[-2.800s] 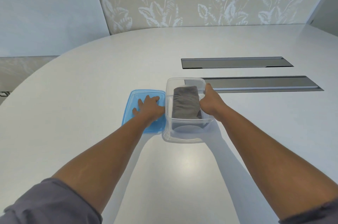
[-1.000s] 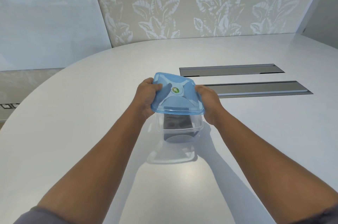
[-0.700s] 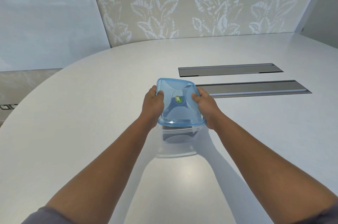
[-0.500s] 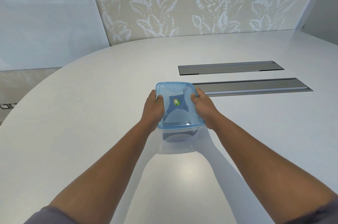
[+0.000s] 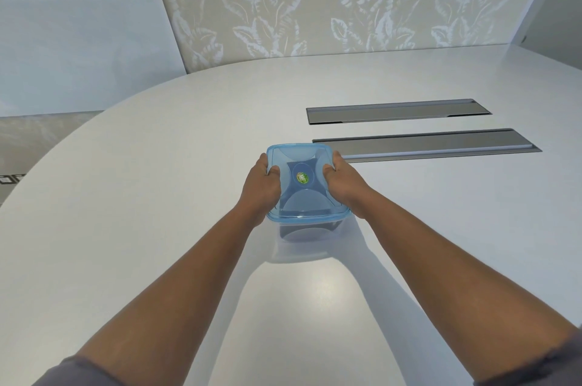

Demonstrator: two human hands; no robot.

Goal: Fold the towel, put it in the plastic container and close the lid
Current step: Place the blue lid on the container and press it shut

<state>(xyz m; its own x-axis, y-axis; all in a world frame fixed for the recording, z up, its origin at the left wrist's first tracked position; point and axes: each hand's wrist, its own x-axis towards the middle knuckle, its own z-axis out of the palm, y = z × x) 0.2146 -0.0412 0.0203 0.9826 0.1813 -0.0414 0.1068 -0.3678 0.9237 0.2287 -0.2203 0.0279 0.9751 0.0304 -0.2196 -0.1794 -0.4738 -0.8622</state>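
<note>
Both arms reached forward, left hand [image 5: 260, 184] and right hand [image 5: 342, 181] clasped the blue lid's [image 5: 304, 185] sides, thumbs on top, lid sat level between them on the clear container [image 5: 307, 232], dark towel [image 5: 303, 233] inside below, on the table [image 5: 126, 196]

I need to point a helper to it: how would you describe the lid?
On the white table, just before the nearer grey slot, sits a clear container. The lid covers it: translucent blue, round green sticker in the middle, a hand on each side.
</note>
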